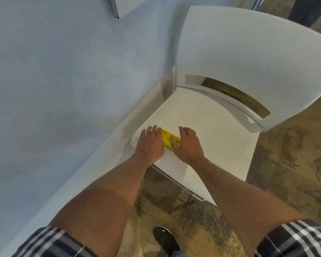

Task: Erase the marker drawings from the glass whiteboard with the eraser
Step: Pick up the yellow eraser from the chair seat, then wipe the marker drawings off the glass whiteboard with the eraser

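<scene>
A yellow eraser (169, 138) lies on the seat of a white chair (208, 127), near the seat's front left corner. My left hand (150, 145) hovers palm down just left of the eraser, fingers spread, partly covering its left end. My right hand (188, 144) sits just right of it, fingers apart, thumb touching the eraser's right end. Neither hand has closed around it. Only the lower corner of the glass whiteboard (119, 4) shows on the wall at the top; no drawings are visible there.
A pale blue wall (54, 80) fills the left side, with a white skirting strip along its base. The chair backrest (248, 52) rises at the right. Speckled brown floor lies below, with my black shoe (166, 240) on it.
</scene>
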The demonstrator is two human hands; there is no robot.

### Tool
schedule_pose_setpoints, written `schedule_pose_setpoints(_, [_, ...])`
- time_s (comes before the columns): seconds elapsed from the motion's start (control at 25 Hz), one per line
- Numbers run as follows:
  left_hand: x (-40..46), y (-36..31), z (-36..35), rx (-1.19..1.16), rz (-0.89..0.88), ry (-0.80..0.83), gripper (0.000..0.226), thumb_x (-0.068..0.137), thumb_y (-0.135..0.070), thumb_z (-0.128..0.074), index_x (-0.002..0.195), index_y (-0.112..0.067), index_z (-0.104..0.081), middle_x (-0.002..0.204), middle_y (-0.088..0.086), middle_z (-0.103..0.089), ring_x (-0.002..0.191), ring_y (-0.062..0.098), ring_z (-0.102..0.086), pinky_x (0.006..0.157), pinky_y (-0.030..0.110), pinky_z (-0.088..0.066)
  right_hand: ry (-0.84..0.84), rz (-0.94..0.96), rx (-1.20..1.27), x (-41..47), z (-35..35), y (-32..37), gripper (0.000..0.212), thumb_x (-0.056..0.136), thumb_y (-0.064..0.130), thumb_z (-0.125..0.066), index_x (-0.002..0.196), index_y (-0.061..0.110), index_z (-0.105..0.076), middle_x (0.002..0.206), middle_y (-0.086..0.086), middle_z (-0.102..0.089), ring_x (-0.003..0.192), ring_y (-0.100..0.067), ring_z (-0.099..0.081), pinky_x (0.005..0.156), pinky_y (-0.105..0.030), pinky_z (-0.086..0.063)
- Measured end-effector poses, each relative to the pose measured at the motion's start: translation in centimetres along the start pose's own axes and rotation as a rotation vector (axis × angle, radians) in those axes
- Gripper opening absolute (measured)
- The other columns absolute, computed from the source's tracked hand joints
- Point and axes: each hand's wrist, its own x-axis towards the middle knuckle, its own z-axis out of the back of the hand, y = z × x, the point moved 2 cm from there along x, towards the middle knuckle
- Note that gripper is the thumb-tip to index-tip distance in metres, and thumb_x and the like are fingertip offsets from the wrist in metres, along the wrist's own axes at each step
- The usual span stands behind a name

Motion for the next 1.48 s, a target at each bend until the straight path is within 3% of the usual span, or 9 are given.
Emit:
schedule_pose_setpoints(0.24, [1.1,0.0,-2.4,-0.088,0.030,0.131,0.069,0.104,-0.025,-0.045,0.160,0.000,-0.015,0.168,0.023,-0.019,0.155,0.041,-0.021,0.126,0.049,-0.023,0.196,-0.023,0.010,1.1,-2.0,0.3,0.073,0.093,0.033,-0.065,0.149,0.000,-0.033,0.150,-0.021,-0.044,0.137,-0.038,-0.041,0.111,-0.045,-0.038])
schedule_pose_setpoints(0.44, [0.5,0.8,-3.0,-0.243,0.004,0.141,0.063,0.103,-0.021,-0.047,0.157,0.001,-0.023,0.157,0.021,-0.038,0.141,0.036,-0.039,0.118,0.043,-0.034,0.266,-0.054,-0.051,1.6,-3.3,1.4,0.065,0.099,0.025,-0.054,0.154,0.007,-0.025,0.148,-0.015,-0.045,0.130,-0.036,-0.046,0.102,-0.044,-0.043])
schedule_pose_setpoints(0.68, [-3.2,3.3,1.0,-0.236,0.050,0.020,0.067,0.106,-0.022,-0.044,0.161,-0.001,-0.013,0.168,0.021,-0.021,0.154,0.036,-0.024,0.127,0.044,-0.023,0.228,-0.059,0.080,1.1,-0.7,5.9,0.072,0.092,0.021,-0.062,0.153,0.006,-0.027,0.142,-0.015,-0.047,0.128,-0.036,-0.045,0.103,-0.046,-0.045])
schedule_pose_setpoints(0.8, [-5.9,5.7,4.8,-0.240,0.130,-0.120,0.063,0.105,-0.021,-0.047,0.160,0.000,-0.021,0.163,0.020,-0.034,0.147,0.035,-0.039,0.123,0.043,-0.033,0.158,-0.036,0.190,0.7,1.7,9.3,0.070,0.087,0.021,-0.064,0.150,0.007,-0.035,0.136,-0.014,-0.050,0.121,-0.034,-0.047,0.096,-0.041,-0.045])
schedule_pose_setpoints(0.92, [-9.2,8.9,9.2,-0.158,0.184,-0.348,0.048,0.092,-0.010,-0.061,0.138,0.004,-0.057,0.121,0.021,-0.072,0.102,0.037,-0.072,0.088,0.044,-0.061,0.069,0.039,0.323,0.5,5.1,13.5,0.048,0.079,0.016,-0.064,0.126,0.014,-0.053,0.109,-0.010,-0.057,0.098,-0.031,-0.053,0.072,-0.031,-0.038])
schedule_pose_setpoints(1.0, [-11.2,10.8,11.6,-0.134,0.192,-0.455,0.037,0.081,-0.011,-0.063,0.114,0.001,-0.071,0.083,0.013,-0.076,0.066,0.032,-0.072,0.058,0.036,-0.061,0.001,0.087,0.404,0.6,7.2,16.1,0.034,0.076,0.016,-0.063,0.108,0.022,-0.054,0.097,-0.003,-0.055,0.087,-0.026,-0.052,0.063,-0.025,-0.034])
schedule_pose_setpoints(1.08, [-13.7,12.3,14.0,-0.084,0.215,-0.556,0.030,0.083,-0.014,-0.059,0.107,-0.002,-0.074,0.069,0.007,-0.072,0.053,0.028,-0.066,0.049,0.031,-0.055,-0.063,0.164,0.471,0.1,9.4,19.7,0.040,0.079,0.016,-0.066,0.117,0.023,-0.055,0.104,0.000,-0.054,0.092,-0.023,-0.052,0.069,-0.025,-0.039])
schedule_pose_setpoints(1.24, [-18.3,14.3,19.0,0.063,0.213,-0.760,0.035,0.092,-0.020,-0.045,0.108,-0.005,-0.073,0.085,0.008,-0.072,0.071,0.027,-0.067,0.061,0.034,-0.056,-0.172,0.312,0.569,-1.4,13.9,27.6,0.058,0.084,0.016,-0.071,0.138,0.018,-0.049,0.122,-0.002,-0.052,0.107,-0.020,-0.051,0.084,-0.027,-0.040])
schedule_pose_setpoints(1.48, [-25.8,16.8,27.1,0.134,0.217,-1.074,0.032,0.090,-0.016,-0.063,0.119,-0.003,-0.068,0.116,0.015,-0.068,0.108,0.033,-0.064,0.086,0.042,-0.053,-0.299,0.499,0.689,-4.8,20.2,38.3,0.060,0.087,0.020,-0.071,0.142,0.020,-0.046,0.131,0.000,-0.051,0.117,-0.020,-0.052,0.087,-0.025,-0.040])
